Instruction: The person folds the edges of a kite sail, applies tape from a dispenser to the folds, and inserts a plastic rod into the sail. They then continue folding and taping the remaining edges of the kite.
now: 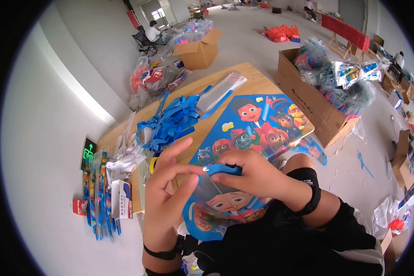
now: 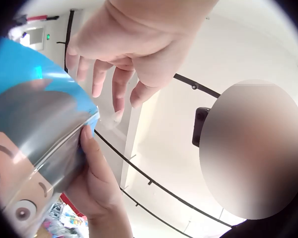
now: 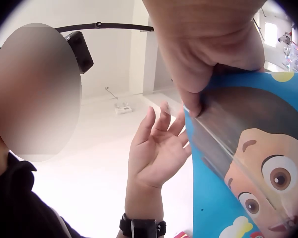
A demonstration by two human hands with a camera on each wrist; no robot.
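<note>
A glossy blue sheet printed with cartoon faces is held up in front of the person's body. The right hand pinches its upper edge between thumb and fingers, where the blue margin bends over. A seam or fold line runs down the sheet from that grip in both wrist views. Beside the edge, the left hand has its fingers spread and fairly straight, with thumb and index apart. A small whitish bit shows at its index fingertip. Another blue cartoon sheet lies flat on the wooden table beyond the hands.
A heap of blue ribbon strips and clear plastic sleeves lie on the table. Wrapped long packs lean at its left side. A full carton stands to the right, an opened carton behind. A seated person is farther back.
</note>
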